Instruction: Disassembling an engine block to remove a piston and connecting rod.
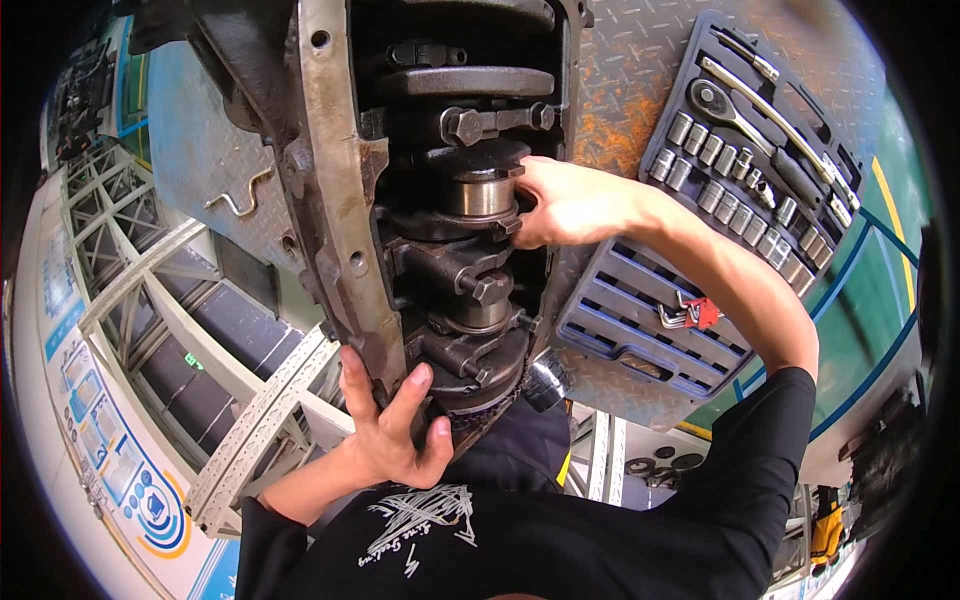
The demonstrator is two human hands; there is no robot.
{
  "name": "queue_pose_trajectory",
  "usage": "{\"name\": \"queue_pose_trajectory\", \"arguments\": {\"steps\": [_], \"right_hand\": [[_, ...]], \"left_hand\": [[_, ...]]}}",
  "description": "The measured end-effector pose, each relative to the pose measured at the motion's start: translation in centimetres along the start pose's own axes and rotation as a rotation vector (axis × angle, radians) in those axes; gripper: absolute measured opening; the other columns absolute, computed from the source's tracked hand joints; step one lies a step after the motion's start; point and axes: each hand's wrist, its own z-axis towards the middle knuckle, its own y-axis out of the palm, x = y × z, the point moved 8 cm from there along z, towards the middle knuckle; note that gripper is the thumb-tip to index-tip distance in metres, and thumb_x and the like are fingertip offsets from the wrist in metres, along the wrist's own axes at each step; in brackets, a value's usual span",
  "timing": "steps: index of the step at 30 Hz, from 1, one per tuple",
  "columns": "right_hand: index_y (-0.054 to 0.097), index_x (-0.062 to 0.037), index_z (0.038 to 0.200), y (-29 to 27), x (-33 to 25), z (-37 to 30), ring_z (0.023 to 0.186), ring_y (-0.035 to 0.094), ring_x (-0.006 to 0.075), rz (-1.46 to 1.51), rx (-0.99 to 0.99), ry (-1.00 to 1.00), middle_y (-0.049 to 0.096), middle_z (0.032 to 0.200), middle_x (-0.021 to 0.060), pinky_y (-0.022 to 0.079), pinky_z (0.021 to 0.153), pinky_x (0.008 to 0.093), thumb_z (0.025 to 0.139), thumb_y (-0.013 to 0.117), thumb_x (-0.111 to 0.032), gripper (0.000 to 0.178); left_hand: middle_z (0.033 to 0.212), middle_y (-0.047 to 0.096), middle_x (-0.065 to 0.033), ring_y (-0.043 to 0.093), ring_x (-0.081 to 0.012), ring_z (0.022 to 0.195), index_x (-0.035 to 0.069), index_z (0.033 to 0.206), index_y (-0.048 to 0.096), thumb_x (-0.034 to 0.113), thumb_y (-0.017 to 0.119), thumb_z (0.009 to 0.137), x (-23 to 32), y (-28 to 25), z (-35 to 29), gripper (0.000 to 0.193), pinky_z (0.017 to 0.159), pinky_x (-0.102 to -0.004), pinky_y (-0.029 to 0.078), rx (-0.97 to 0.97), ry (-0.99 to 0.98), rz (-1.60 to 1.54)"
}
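Observation:
A dark, oily engine block [335, 200] lies with its underside open toward me, its crankshaft [482, 197] showing a shiny journal. My right hand [560, 203] reaches in from the right and curls at the edge of the crankshaft beside that journal; some fingertips are hidden behind the metal. Below it, a bolted bearing cap [455, 270] crosses the shaft. My left hand [392, 430] is open at the near end of the block, its fingers spread against or close to the casting's edge. Whether that hand bears on the metal I cannot tell.
An open socket set case [655, 325] sits right of the block, with a ratchet [735, 115], several sockets [730, 208] and red-held hex keys [697, 312]. A bent metal rod [240, 200] lies on the left plate. A shiny cylindrical part [547, 380] is near the block's near end.

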Motion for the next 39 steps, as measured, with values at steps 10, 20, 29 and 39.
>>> {"name": "queue_pose_trajectory", "arguments": {"steps": [10, 20, 29, 39], "right_hand": [[0.060, 0.0131, 0.107, 0.6, -1.2, 0.8, 0.090, 0.064, 0.0283, 0.021, -0.034, 0.004, 0.067, 0.095, 0.0247, 0.051, 0.080, 0.0392, 0.077, 0.062, -0.017, 0.042], [0.061, 0.0047, 0.109, 1.0, -3.3, 2.0, 0.080, 0.060, 0.0186, 0.118, 0.048, -0.076, 0.066, 0.088, 0.0134, 0.050, 0.074, 0.0352, 0.076, 0.060, -0.008, 0.035], [0.059, -0.0003, 0.126, 0.5, -3.5, 0.9, 0.110, 0.063, 0.0301, -0.008, 0.046, -0.088, 0.067, 0.120, 0.0205, 0.049, 0.098, 0.0413, 0.076, 0.068, -0.005, 0.051], [0.063, 0.0027, 0.116, 0.5, -3.2, -1.6, 0.107, 0.059, 0.0388, -0.409, 0.057, -0.569, 0.062, 0.120, 0.0232, 0.050, 0.093, 0.0449, 0.075, 0.074, -0.007, 0.044]], "left_hand": [[0.154, 0.022, -0.0286, -0.010, -0.0608, 0.145, -0.011, 0.141, 0.038, 0.012, 0.054, 0.075, -0.8, -0.6, 0.6, 0.072, 0.119, -0.0599, 0.003, -0.127, 0.088, 0.066], [0.152, -0.015, -0.0474, 0.001, -0.0546, 0.149, -0.004, 0.144, 0.040, 0.009, 0.053, 0.078, -2.9, -1.8, -0.2, 0.069, 0.121, -0.0510, 0.009, -0.160, 0.024, -0.042], [0.157, 0.019, -0.0367, 0.024, -0.0490, 0.145, 0.011, 0.134, 0.065, 0.020, 0.053, 0.074, -1.7, -0.3, -1.7, 0.062, 0.118, -0.0529, 0.022, -0.101, 0.072, 0.089], [0.159, 0.018, -0.0332, 0.034, -0.0505, 0.141, 0.017, 0.133, 0.066, 0.022, 0.049, 0.079, 1.1, 1.4, -0.8, 0.057, 0.120, -0.0500, 0.018, -0.054, 0.083, 0.115]]}}
